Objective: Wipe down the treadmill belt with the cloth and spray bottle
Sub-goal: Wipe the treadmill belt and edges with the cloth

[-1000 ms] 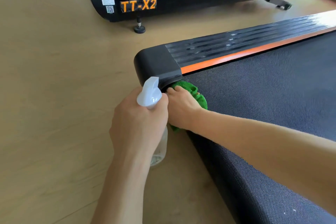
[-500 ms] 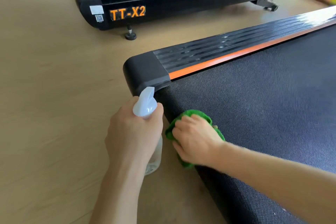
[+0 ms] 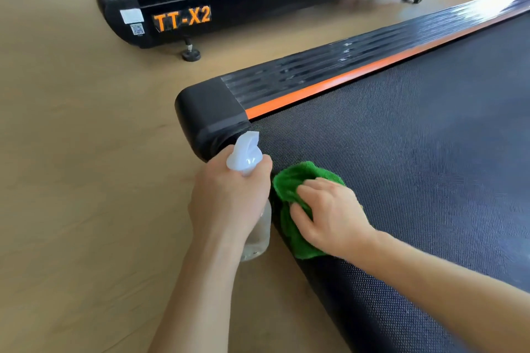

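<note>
The dark textured treadmill belt (image 3: 415, 157) fills the right half of the view. A green cloth (image 3: 289, 180) lies on the belt's rear edge, partly draped over it. My right hand (image 3: 329, 215) presses flat on the cloth with the fingers spread over it. Just left of the cloth, my left hand (image 3: 229, 200) grips a clear spray bottle (image 3: 256, 233) with a white trigger head (image 3: 243, 155), held upright over the floor beside the belt's end.
A black side rail with an orange stripe (image 3: 344, 80) borders the belt, ending in a rounded black corner cap (image 3: 206, 114). A second treadmill marked TT-X2 (image 3: 183, 20) stands behind on a levelling foot (image 3: 190, 53). Wooden floor (image 3: 71, 180) spreads to the left.
My right hand has slid the cloth back from the corner cap along the belt's rear edge towards me. The left hand and bottle have stayed beside it.
</note>
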Demonstrator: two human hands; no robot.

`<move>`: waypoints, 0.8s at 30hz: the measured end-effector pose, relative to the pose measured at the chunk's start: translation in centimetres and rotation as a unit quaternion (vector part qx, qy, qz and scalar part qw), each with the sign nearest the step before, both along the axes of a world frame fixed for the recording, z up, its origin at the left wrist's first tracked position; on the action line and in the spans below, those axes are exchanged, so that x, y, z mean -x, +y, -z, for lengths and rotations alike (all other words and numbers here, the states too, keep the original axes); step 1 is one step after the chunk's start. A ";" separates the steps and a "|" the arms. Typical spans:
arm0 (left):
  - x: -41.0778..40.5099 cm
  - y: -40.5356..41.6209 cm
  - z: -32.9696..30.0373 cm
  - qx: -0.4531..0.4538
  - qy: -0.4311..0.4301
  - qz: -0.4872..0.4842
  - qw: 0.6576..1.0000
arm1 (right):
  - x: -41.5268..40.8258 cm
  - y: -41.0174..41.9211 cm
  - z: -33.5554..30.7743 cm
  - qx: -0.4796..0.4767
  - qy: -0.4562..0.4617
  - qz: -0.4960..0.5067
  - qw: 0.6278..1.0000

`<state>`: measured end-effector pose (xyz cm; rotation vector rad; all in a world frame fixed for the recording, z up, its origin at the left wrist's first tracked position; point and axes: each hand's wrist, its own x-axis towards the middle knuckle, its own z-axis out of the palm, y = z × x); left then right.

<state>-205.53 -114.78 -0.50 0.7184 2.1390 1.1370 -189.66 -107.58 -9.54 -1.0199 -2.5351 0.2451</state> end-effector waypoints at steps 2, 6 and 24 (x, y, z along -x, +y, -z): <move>-0.8 0.4 0.0 -0.001 0.005 0.016 1.000 | -2.8 -1.0 -0.2 -0.002 -0.010 -0.044 0.999; -1.8 0.5 0.3 -0.001 0.005 0.036 0.999 | -0.7 4.2 0.2 -0.016 -0.044 -0.019 0.999; -5.7 1.7 -0.3 0.016 -0.067 0.060 0.996 | -10.9 -0.9 -0.4 0.011 -0.041 -0.028 0.999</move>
